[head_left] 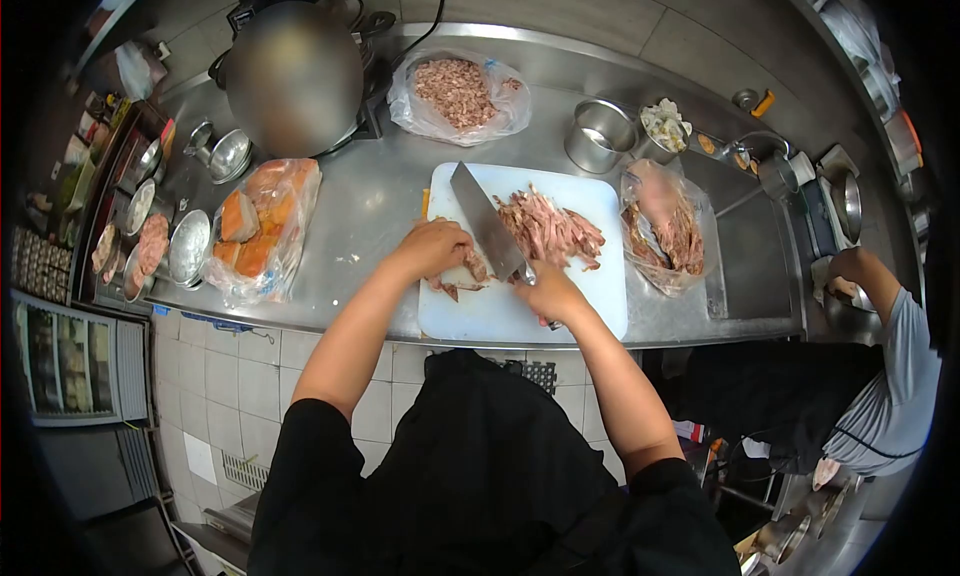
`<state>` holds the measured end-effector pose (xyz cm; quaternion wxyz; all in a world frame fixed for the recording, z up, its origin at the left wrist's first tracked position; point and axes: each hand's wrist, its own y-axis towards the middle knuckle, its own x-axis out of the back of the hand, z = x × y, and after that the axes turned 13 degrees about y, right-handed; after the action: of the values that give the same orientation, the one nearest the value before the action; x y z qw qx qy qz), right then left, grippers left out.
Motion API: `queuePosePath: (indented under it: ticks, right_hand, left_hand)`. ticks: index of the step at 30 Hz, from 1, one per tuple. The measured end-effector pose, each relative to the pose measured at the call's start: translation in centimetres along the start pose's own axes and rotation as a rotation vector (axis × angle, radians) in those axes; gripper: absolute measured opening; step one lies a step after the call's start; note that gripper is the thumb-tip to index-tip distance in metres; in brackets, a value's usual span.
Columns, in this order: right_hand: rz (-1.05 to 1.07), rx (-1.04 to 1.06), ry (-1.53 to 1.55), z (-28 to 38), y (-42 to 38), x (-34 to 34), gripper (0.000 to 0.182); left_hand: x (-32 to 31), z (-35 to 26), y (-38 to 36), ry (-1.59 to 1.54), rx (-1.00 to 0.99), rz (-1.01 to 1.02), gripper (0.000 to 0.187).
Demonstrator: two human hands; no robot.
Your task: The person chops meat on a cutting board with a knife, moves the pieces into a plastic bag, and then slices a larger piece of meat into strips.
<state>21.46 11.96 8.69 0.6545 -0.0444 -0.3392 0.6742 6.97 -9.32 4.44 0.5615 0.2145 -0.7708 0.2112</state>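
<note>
A white cutting board (580,311) lies on the steel counter in front of me. My right hand (550,291) is wrapped round the handle of a broad cleaver (483,216), whose blade points up and to the left. To the left of the blade, my left hand (436,249) has its fingers curled onto a piece of meat (472,268). Small meat scraps (442,287) lie below that hand. A pile of sliced meat strips (550,228) sits on the board, to the right of the blade.
Bagged diced meat (455,91) lies behind the board, bagged orange-brown blocks (262,231) at left, bagged meat (662,231) at right. A steel pot (600,136) stands at the back. Metal bowls (190,246) line the left side. A co-worker's arm (872,276) reaches in at far right.
</note>
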Motion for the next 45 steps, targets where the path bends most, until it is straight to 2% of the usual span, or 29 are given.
queuePosePath:
  ticks: [5, 8, 10, 14, 16, 17, 19, 20, 22, 26, 28, 29, 31, 35, 40, 43, 45]
  right_hand:
    - [-0.062, -0.036, -0.006, 2.8, -3.7, 0.9, 0.032]
    - [-0.053, -0.093, -0.136, 2.6, -4.4, 1.1, 0.034]
    - [-0.073, 0.094, -0.383, 1.1, -4.1, 0.7, 0.035]
    - [0.029, -0.023, -0.421, 0.1, -3.5, -0.8, 0.036]
    - [-0.144, 0.243, -0.468, -3.6, -0.2, -3.1, 0.04]
    - [-0.145, 0.241, -0.465, -2.9, 0.3, -3.3, 0.04]
    - [-0.022, 0.039, -0.372, 0.3, 1.6, -2.7, 0.045]
    - [-0.027, 0.042, -0.37, 1.6, 1.2, -2.1, 0.045]
    - [0.07, -0.119, -0.298, 5.6, -0.5, -0.7, 0.04]
    - [0.123, -0.04, -0.285, 3.0, -1.9, -0.1, 0.04]
    - [0.028, 0.144, -0.414, -1.2, 0.5, -1.9, 0.039]
    - [0.028, 0.147, -0.415, -0.6, 0.9, -2.1, 0.039]
    - [0.016, -0.032, -0.202, 1.9, 1.5, -2.7, 0.037]
    - [0.018, 0.014, -0.22, 4.6, 0.9, -1.6, 0.033]
    - [0.024, 0.062, -0.346, 4.6, -2.2, -0.5, 0.031]
    - [0.058, -0.042, -0.288, 4.0, -0.3, -2.3, 0.031]
    - [0.051, -0.018, -0.301, 3.8, 1.5, -2.8, 0.031]
  left_hand:
    - [-0.4, -0.4, 0.2, 0.011, 0.041, -0.277, 0.022]
    - [-1.8, -0.1, -0.5, 0.012, -0.029, -0.225, 0.021]
    - [-2.3, -0.4, -0.8, -0.02, -0.027, -0.251, 0.02]
    - [-2.9, -0.4, -0.7, -0.055, -0.006, -0.281, 0.017]
    - [-2.7, -0.3, -0.8, -0.059, -0.011, -0.282, 0.017]
    - [-2.7, -0.4, -0.8, -0.063, -0.024, -0.288, 0.017]
    - [-2.8, -0.2, -0.6, -0.074, -0.017, -0.27, 0.017]
    - [-2.9, 0.0, -0.6, -0.082, -0.006, -0.247, 0.016]
    - [-2.9, 0.1, -0.7, -0.087, -0.009, -0.268, 0.017]
    - [-3.0, 0.0, -0.9, -0.13, 0.006, -0.267, 0.017]
    - [-3.1, -0.1, -1.1, -0.143, 0.018, -0.276, 0.017]
    - [-3.1, -0.2, -1.2, -0.154, 0.027, -0.286, 0.018]
    - [-3.2, -0.2, -1.1, -0.139, 0.016, -0.287, 0.018]
    - [-3.0, 0.2, -1.3, -0.173, -0.004, -0.323, 0.015]
    - [-3.6, 0.9, -1.4, -0.187, 0.062, -0.374, 0.01]
    - [-3.8, 1.0, -1.2, -0.14, 0.045, -0.393, 0.008]
    - [-3.7, 1.0, -1.1, -0.127, 0.03, -0.397, 0.008]
